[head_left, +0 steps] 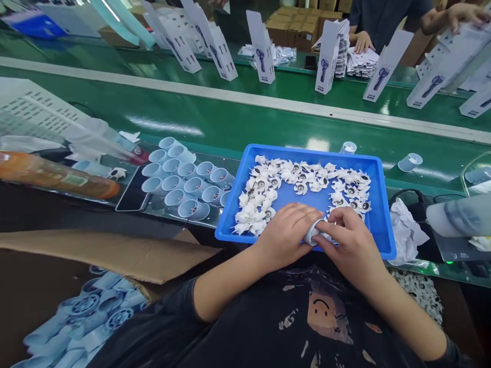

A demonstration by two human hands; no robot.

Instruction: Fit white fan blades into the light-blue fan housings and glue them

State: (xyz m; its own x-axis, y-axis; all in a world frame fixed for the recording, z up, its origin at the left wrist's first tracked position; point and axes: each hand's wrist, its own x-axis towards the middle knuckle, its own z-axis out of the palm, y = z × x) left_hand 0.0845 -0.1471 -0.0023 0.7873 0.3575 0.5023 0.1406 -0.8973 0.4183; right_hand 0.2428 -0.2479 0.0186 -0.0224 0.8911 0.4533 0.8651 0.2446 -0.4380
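Over the near edge of the blue tray [384, 209], my left hand [287, 235] is wrapped round a light-blue plastic cylinder [311, 233], its open end turned to the right. The thumb and fingers of my right hand [351, 243] are closed together at that open end. Something whitish shows inside the cylinder, but my fingers hide most of it. White fan impellers [301, 187] with dark round hubs lie around the inside of the tray, several upside down.
Left of the tray stand rows of light-blue cylinders [194, 208], beside a phone [132, 191] and an orange bottle [57, 176]. A carton [115, 250] of cylinders is at lower left. Cylinders [409, 162] and printed boxes [264, 61] stand on the green conveyor [226, 115]. Across it, a person [383, 23] handles papers.
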